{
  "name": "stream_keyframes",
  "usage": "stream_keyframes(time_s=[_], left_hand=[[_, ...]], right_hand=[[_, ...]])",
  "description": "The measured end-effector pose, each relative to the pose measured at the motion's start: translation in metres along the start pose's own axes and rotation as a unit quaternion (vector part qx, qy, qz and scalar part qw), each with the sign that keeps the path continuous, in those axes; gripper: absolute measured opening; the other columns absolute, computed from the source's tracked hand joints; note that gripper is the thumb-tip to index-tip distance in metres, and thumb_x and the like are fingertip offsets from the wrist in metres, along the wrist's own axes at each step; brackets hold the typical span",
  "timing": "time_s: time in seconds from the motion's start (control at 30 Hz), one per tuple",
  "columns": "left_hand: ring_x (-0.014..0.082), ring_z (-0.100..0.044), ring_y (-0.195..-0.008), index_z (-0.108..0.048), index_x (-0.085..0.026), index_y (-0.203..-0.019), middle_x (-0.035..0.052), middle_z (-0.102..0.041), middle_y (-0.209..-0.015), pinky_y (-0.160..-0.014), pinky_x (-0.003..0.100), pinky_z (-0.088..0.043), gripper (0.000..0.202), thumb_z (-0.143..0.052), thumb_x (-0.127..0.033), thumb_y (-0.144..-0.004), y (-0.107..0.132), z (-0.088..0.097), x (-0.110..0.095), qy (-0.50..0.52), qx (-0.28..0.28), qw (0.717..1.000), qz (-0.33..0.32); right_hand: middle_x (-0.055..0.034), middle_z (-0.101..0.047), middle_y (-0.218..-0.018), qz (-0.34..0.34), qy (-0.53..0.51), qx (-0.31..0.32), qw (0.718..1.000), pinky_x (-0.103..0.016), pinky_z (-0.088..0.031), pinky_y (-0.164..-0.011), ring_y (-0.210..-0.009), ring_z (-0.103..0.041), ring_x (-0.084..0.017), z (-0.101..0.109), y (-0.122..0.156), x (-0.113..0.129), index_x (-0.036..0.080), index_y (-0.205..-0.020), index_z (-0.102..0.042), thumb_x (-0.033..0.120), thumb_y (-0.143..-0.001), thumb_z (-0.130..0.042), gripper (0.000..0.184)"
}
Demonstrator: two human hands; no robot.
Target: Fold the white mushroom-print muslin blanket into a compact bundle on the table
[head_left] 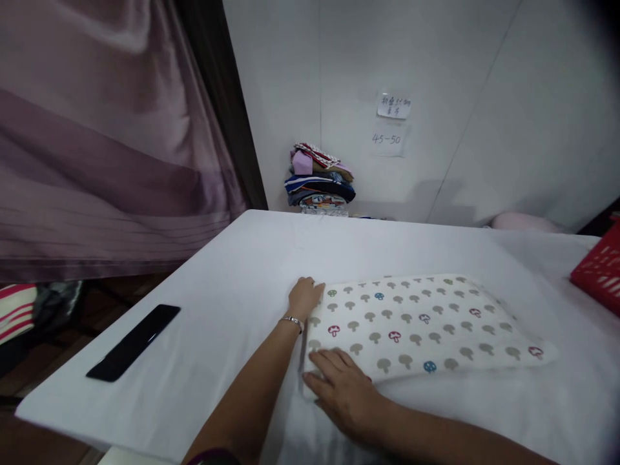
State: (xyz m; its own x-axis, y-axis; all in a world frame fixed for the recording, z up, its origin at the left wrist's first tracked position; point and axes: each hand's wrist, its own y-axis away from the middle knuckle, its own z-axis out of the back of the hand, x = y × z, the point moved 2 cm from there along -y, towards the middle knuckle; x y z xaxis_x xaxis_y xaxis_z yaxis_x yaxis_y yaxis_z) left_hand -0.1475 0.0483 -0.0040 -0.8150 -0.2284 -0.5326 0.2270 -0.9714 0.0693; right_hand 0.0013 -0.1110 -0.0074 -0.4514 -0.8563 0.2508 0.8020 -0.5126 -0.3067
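A white folded cloth printed with grey, red, blue and green mushrooms lies flat on the white-covered table. At its far left corner is my left hand, a bracelet on the wrist. Its fingers are curled in at the cloth's edge, and the fingertips are partly hidden. My right hand rests palm down on the near left corner, fingers stretched out over the fabric. The cloth's right end narrows to a point toward the table's right side.
A black phone-like slab lies near the table's left edge. Stacked folded clothes stand beyond the far edge, below paper notes on the wall. A red basket is at right, a mauve curtain at left.
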Motion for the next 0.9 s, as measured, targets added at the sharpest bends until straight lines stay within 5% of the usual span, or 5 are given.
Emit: stream_keyframes(time_s=[0.33,0.53,0.63,0.73,0.9], left_hand=[[0.0208,-0.057,-0.084,-0.056,-0.018,-0.087,0.0076,-0.058,-0.097,-0.067,0.031,-0.038,0.032,-0.034,-0.042,-0.089,0.012,-0.007,0.003,-0.062,-0.092,0.994,-0.026],[0.0203,-0.056,-0.082,-0.055,-0.019,-0.086,0.0070,-0.058,-0.095,-0.067,0.031,-0.038,0.034,-0.032,-0.043,-0.090,0.012,-0.006,0.001,-0.082,-0.089,0.992,-0.044],[0.0224,-0.055,-0.088,-0.055,-0.019,-0.086,0.0079,-0.057,-0.095,-0.069,0.032,-0.039,0.036,-0.029,-0.044,-0.090,0.010,-0.003,0.000,-0.101,-0.085,0.989,-0.063],[0.0246,-0.054,-0.092,-0.055,-0.018,-0.088,0.0093,-0.056,-0.097,-0.071,0.035,-0.040,0.040,-0.025,-0.045,-0.090,0.006,-0.001,-0.002,-0.108,-0.067,0.989,-0.073],[0.0269,-0.054,-0.095,-0.055,-0.017,-0.093,0.0112,-0.055,-0.103,-0.071,0.037,-0.043,0.044,-0.024,-0.048,-0.088,0.003,0.001,-0.003,-0.096,-0.025,0.993,-0.065]], right_hand=[[-0.0122,-0.051,-0.124,0.055,0.050,0.026,0.997,-0.039,-0.037,-0.089,-0.108,-0.046,-0.022,-0.004,0.000,-0.005,0.019,-0.112,-0.053,0.025,-0.089,-0.049,0.024],[-0.0059,-0.051,-0.127,0.044,0.008,-0.010,0.999,-0.038,-0.039,-0.089,-0.111,-0.046,-0.022,-0.022,0.001,-0.012,0.028,-0.113,-0.055,0.041,-0.090,-0.047,0.027],[-0.0032,-0.050,-0.130,0.045,-0.058,-0.015,0.997,-0.032,-0.035,-0.098,-0.119,-0.043,-0.016,-0.016,0.002,-0.023,0.027,-0.113,-0.058,0.043,-0.090,-0.047,0.029],[-0.0055,-0.048,-0.133,-0.043,-0.095,-0.038,0.994,-0.030,-0.028,-0.106,-0.127,-0.036,-0.015,0.016,0.012,-0.050,0.021,-0.113,-0.059,0.043,-0.089,-0.048,0.034],[-0.0113,-0.028,-0.148,-0.313,-0.011,-0.028,0.949,-0.048,-0.018,-0.109,-0.138,-0.014,-0.028,0.069,0.051,-0.122,0.020,-0.132,-0.047,0.037,-0.085,-0.052,0.050]])
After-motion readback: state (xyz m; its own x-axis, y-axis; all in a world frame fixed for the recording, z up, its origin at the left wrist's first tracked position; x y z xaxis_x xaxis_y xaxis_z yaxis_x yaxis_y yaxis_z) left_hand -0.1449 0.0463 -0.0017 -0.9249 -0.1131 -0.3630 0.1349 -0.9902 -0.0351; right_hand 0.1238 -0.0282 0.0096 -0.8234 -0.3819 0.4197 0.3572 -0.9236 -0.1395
